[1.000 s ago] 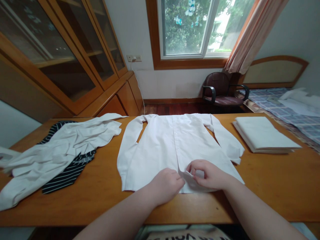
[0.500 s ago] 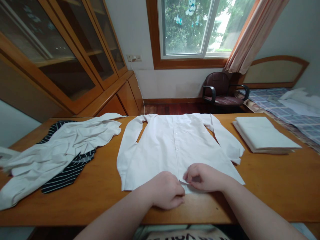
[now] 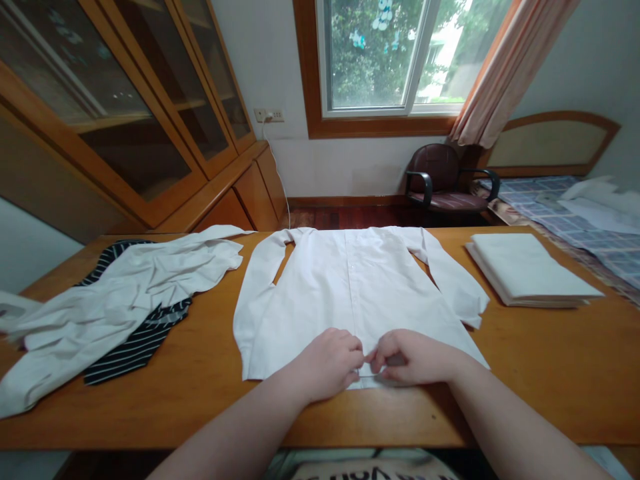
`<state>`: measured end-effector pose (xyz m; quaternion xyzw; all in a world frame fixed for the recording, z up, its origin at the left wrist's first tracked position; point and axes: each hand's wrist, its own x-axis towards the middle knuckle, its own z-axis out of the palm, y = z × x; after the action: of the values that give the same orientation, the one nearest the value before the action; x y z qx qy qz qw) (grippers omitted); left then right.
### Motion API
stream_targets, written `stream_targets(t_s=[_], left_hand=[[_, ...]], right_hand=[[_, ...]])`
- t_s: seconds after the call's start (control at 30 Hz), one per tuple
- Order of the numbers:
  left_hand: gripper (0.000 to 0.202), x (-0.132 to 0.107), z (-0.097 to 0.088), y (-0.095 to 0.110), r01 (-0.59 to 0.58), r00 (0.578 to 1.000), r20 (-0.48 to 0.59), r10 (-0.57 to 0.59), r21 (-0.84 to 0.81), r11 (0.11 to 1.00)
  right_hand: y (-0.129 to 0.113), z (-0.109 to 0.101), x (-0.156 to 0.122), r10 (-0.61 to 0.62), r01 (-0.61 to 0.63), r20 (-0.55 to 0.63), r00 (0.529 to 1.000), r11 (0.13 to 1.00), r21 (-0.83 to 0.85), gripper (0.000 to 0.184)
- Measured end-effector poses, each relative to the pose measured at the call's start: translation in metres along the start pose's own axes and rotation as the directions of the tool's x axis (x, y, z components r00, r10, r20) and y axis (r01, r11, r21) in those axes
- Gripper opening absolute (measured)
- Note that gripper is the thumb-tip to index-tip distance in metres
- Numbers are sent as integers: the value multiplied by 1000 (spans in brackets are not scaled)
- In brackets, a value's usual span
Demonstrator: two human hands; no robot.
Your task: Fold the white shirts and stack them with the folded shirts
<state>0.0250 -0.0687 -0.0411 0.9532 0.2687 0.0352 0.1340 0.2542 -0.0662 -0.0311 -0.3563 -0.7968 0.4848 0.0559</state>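
Observation:
A white long-sleeved shirt [image 3: 320,293] lies spread flat, front side up, its collar toward the far table edge and its hem toward me. At the bottom of the button strip, my left hand [image 3: 333,360] rests on the cloth with fingers curled and closed at the placket. My right hand [image 3: 407,357] meets it from the other side, thumb and fingers pinching the shirt near the hem. The fingertips of both hands almost touch. Whatever small part the left fingers grip is hidden under them.
The wooden table [image 3: 210,413] bears a crumpled white garment [image 3: 135,280] and black striped cloth [image 3: 135,350] on the left. A stack of folded white cloth [image 3: 530,267] sits at the right. Beyond stand a swivel chair [image 3: 440,177], a bed [image 3: 590,213] and a glass-door cabinet [image 3: 200,167].
My left hand has moved up and slightly away from me, from the hem edge onto the shirt's placket. My right hand stays nearly in place, still pinching the cloth.

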Motion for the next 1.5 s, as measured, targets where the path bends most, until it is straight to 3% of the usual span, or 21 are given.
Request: stream_targets(t_s=[0.1,0.2,0.3,0.4,0.6,0.8,1.03,1.23,1.37,1.5], left_hand=[[7,1,5,-1,-58,998,-7,58,9,998],[11,3,6,-1,-125,992,1,125,24,992],[10,3,5,-1,-144,990,14,143,19,989],[9,2,4,0,-139,990,22,139,16,990],[13,2,7,1,-175,984,24,175,32,984],[15,1,4,3,-178,984,33,177,29,984],[16,0,2,9,-201,979,43,200,11,980],[13,1,-2,12,-215,973,85,216,-15,976],[10,2,-17,14,-145,987,64,148,-50,988],[18,-2,-44,17,45,999,25,-45,2,999]], right_hand=[[-1,-1,0,-9,9,-8,1000,1000,-5,25],[2,-4,1,-13,2,-165,986,997,-71,29],[11,-8,2,-13,-72,-420,907,980,-186,35],[21,-9,3,-4,-176,-528,849,940,-291,49],[35,1,15,64,-330,-522,850,838,-435,69],[44,2,27,157,-510,-581,798,690,-514,75],[45,1,30,176,-484,-531,829,701,-524,75],[40,5,25,277,-486,-422,863,683,-546,70],[41,9,24,296,-504,-425,856,663,-554,69],[40,11,24,300,-505,-421,856,661,-555,69]])
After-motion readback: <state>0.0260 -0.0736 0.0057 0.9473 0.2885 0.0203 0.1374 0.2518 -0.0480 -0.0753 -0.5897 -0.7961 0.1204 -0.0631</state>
